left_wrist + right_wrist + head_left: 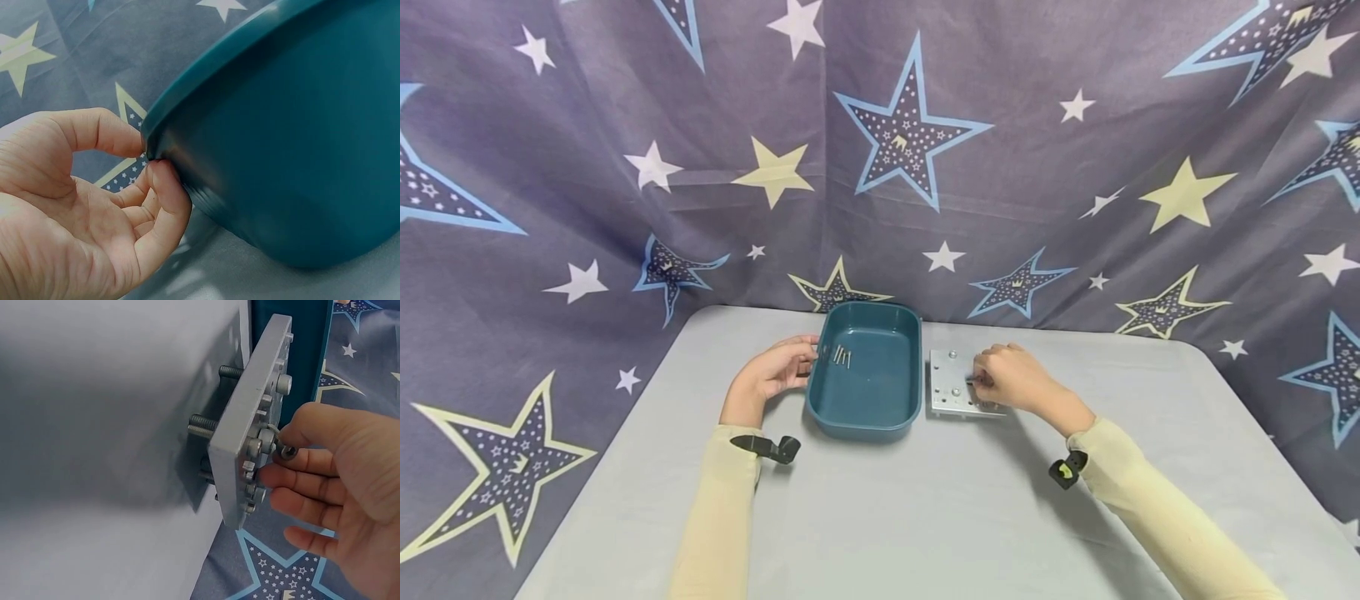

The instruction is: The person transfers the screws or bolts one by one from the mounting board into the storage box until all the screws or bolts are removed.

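Observation:
My left hand (778, 369) pinches the left rim of a teal plastic tray (868, 408) between thumb and fingers; the left wrist view shows this grip close up. Several thin metal screws (842, 357) lie in the tray near its left wall. Right of the tray, a silvery metal plate (946, 383) with holes and several bolts stands raised on bolt shanks that stick out below it. Over the plate's right part, my right hand (1017, 379) pinches a small socket-head screw (288, 452) between thumb and index finger, close against the bolt heads. The fingers partly hide its shank.
Both tray and plate sit on a table with a pale grey cover (880, 517). Behind it hangs a dark curtain (737, 233) with a star pattern. Black straps with small cameras are on both wrists.

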`<state>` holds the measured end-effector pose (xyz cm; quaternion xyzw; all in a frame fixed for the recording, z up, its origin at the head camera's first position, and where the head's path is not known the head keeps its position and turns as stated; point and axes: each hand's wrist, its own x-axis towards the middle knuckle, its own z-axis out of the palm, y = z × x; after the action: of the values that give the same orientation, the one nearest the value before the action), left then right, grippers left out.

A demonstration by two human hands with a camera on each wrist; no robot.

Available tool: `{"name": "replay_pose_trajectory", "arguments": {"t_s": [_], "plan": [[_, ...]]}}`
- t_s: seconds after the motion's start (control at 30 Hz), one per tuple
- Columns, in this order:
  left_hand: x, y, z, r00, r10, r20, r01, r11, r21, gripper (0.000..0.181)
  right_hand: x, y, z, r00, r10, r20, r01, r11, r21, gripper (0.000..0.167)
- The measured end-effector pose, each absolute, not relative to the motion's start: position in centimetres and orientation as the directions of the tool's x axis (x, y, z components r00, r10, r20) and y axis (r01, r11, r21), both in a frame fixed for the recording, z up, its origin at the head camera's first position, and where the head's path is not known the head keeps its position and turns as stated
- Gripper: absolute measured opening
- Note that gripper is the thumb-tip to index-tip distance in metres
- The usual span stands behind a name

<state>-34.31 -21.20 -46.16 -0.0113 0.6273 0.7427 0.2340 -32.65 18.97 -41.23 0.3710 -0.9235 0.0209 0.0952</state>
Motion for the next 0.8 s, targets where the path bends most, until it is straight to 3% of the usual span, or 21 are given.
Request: {"name": "replay_pose_trajectory", "arguments": {"t_s": [0.8], "plan": [[-34.5, -21.3, -46.2, -0.891, 0.327, -0.315, -0.362, -0.092, 0.928, 0.061, -32.1, 18.5, -40.5, -0.747, -0.654, 0.122, -0.656, 0.754, 0.029, 0.022]]}}
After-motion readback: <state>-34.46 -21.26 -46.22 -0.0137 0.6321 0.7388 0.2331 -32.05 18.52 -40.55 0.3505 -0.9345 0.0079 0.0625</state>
